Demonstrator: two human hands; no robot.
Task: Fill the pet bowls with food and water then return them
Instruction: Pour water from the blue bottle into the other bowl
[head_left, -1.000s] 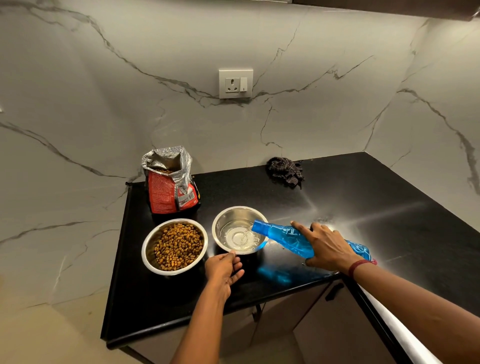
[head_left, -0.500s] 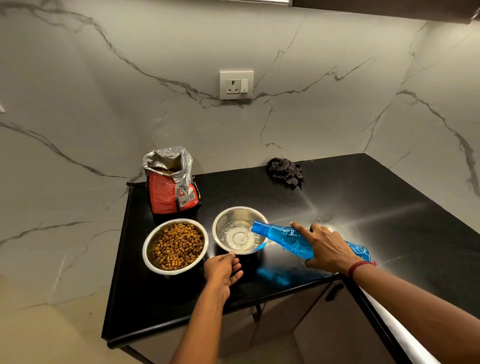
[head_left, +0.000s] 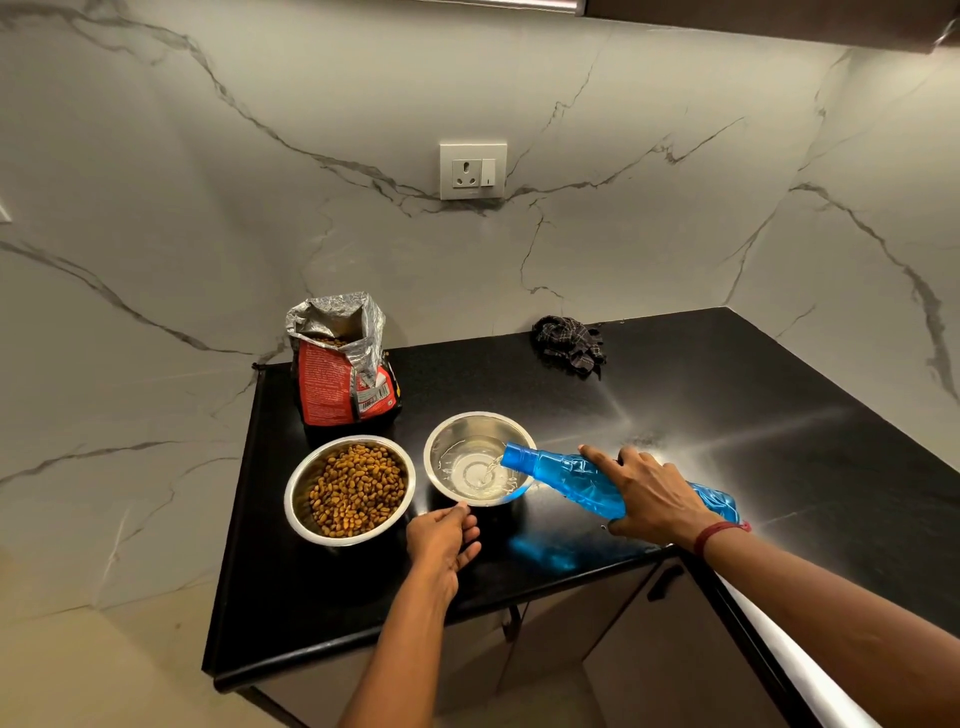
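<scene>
**Meanwhile, water ran into the second bowl near the counter's front edge**

Meanwhile, the right hand (head_left: 652, 499) was wrapped around a translucent blue plastic bottle (head_left: 566, 478), tipped almost flat with its neck over the right rim of a round stainless steel bowl (head_left: 475, 428). A thin stream of water (head_left: 488, 470) fell from the mouth into the shallow pool already in that bowl. The left hand (head_left: 441, 535) curled loosely at the bowl's near rim, fingertips (head_left: 460, 512) touching or almost touching the metal; whether it truly gripped could not be told.

Just to the left, with a narrow gap between them, sat a second round steel bowl (head_left: 298, 488) heaped with brown kibble (head_left: 358, 491). Behind it stood an opened red and silver foil food bag (head_left: 337, 374), upright, close to the left edge of the black polished stone countertop (head_left: 753, 415) and near the marble-patterned wall (head_left: 208, 208).

Both bowls lay a little back from the counter's front edge, with a strip of bare black surface before them. To the right of the bottle the countertop ran wide and bare toward the corner. A crumpled dark checked cloth (head_left: 569, 345) lay at the back wall, well apart from the bowls. A white socket plate (head_left: 472, 170) was set in the wall above.
</scene>
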